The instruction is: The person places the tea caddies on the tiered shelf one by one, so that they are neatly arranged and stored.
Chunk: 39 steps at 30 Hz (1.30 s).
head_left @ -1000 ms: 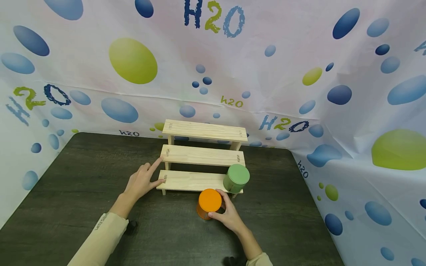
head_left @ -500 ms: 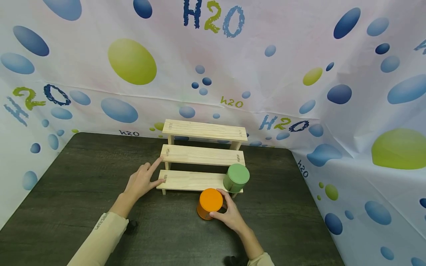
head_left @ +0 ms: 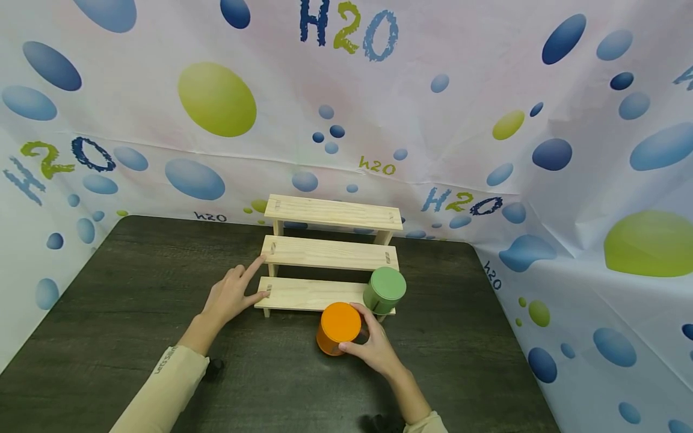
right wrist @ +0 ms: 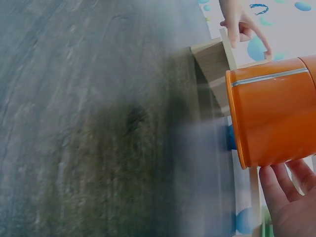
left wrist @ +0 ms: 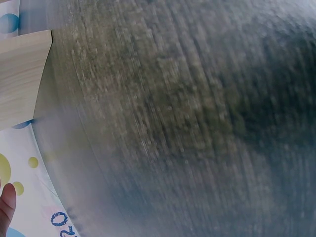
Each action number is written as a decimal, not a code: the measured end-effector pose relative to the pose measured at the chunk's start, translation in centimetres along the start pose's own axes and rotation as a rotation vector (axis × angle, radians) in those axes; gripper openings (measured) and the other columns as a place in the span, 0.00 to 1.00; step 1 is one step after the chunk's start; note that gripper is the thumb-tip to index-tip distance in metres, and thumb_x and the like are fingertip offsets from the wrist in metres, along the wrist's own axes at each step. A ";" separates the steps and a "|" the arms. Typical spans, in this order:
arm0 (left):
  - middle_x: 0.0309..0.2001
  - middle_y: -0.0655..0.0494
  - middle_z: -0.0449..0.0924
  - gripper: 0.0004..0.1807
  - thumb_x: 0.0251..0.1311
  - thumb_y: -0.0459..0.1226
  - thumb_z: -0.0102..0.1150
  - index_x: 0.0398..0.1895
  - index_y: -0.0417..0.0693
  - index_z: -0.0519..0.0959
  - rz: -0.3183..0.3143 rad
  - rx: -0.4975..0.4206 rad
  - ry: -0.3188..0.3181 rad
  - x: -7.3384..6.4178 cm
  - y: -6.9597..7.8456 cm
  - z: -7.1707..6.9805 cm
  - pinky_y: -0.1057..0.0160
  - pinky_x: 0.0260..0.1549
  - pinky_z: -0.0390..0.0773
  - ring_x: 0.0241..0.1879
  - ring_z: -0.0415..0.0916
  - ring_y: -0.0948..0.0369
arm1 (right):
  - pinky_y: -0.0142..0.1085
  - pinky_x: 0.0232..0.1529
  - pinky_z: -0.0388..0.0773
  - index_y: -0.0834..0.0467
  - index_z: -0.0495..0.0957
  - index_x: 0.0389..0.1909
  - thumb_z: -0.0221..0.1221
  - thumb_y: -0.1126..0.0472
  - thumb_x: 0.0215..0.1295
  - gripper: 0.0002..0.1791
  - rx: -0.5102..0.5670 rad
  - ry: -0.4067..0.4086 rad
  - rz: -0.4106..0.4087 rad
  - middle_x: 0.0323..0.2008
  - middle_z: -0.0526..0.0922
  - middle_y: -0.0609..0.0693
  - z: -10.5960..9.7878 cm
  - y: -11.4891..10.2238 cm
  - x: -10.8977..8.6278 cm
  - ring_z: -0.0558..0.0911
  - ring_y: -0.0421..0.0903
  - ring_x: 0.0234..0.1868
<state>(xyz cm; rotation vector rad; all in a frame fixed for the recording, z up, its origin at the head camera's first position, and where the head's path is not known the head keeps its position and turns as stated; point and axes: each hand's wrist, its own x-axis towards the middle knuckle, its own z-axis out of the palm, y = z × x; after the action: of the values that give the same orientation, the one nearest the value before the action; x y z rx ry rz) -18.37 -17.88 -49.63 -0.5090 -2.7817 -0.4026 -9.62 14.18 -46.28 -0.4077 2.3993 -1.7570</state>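
Far left: left hand is coming out of a cream sleeve, thumb and index finger spreading apart. Index tip is touching the left end of the middle tier of the wooden shelf; thumb is touching the left end of the lowest tier. Shelf is pale, three stepped tiers, and is standing on a dark tabletop.

Middle: orange can is showing a flat, bright lid and a darker, glossy wall. It's hanging lid up, just in front of the lowest tier.

Right of it: right hand is pinching the can's wall, thumb on the near side, index on the far side. Green can is standing on the lowest tier's right end.

Views: left wrist is giving mostly blurred tabletop, plus one fingertip and a shelf end close up. Head alone is showing the whole shelf and the lid's top. Right wrist is exposing what head is hiding: base rim, silvery strip running along the wall, several fingertips pressing from one side. There the base is looking clear of the tabletop.
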 end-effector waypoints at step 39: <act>0.32 0.47 0.66 0.49 0.48 0.52 0.65 0.71 0.62 0.47 -0.006 0.004 -0.003 0.0 0.1 0.1 0.67 0.11 0.57 0.21 0.56 0.59 | 0.48 0.53 0.68 0.69 0.59 0.62 0.66 0.67 0.49 0.39 -0.006 0.074 -0.067 0.55 0.68 0.63 0.2 -1.5 1.9 0.69 0.55 0.53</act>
<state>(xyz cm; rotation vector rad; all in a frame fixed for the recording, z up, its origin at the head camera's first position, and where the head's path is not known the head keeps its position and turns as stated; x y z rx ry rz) -18.36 -17.75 -49.72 -0.5009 -2.7868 -0.3973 -11.17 13.00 -44.81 -0.4365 2.4690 -1.8242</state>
